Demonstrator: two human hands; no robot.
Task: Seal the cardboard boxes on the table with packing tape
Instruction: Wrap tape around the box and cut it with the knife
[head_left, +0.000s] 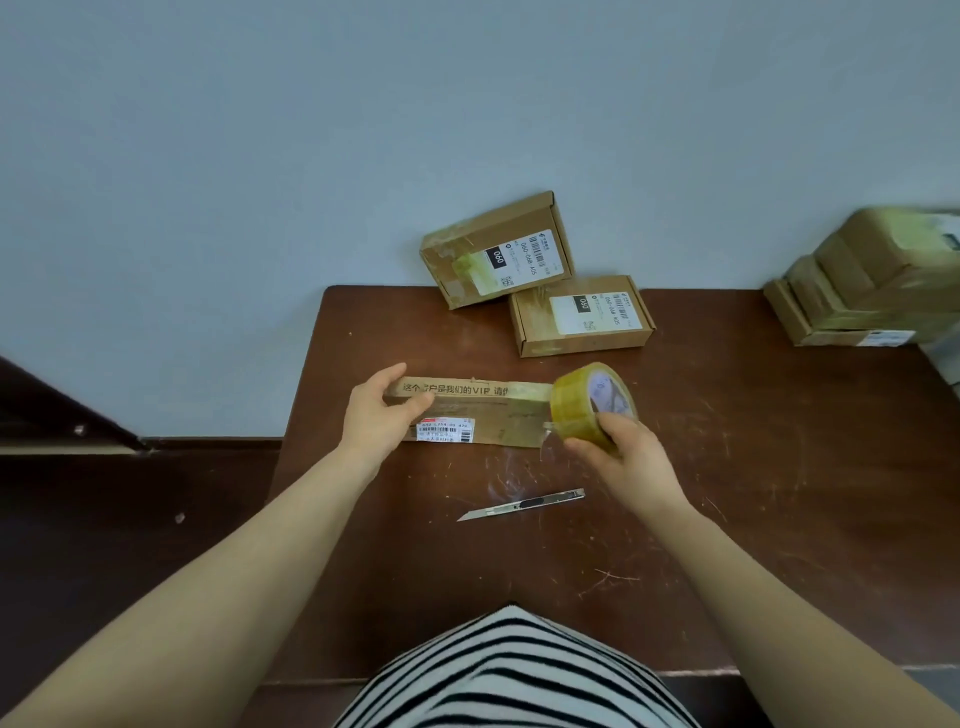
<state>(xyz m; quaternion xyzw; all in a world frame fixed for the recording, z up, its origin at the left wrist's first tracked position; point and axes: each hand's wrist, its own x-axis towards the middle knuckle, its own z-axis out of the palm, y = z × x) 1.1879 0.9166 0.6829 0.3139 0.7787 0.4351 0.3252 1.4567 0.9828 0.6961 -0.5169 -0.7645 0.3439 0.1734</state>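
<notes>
Between the two grips, a long box (483, 415) of brown cardboard is lying flat on the counter (779, 467), its length running from one grip to the other. The left grip (379, 410) is clasping the box's left end, with the thumb lying over the top face and the fingers reaching round the far edge. A white barcode label is sitting on the near face just right of this grip.

The right grip (618, 447) is closing round a tape roll (592, 405) of yellowish clear packing tape, holding it on edge against the box's right end. A short, clear tail of tape is hanging from the roll's lower left side, beside the box's corner. Glossy tape is already covering the top of the box next to the roll.

Nearer than both grips, a utility knife (522, 505) is lying on the counter with its blade out, pointing left.

Beyond the right grip, a labelled box (582, 317) is resting flat. A second labelled box (496, 249) is tilting against the wall (311, 156) behind it, touching it. Far to the right of the right grip, a stack of taped boxes (872, 280) is sitting at the counter's back corner, blurred.
</notes>
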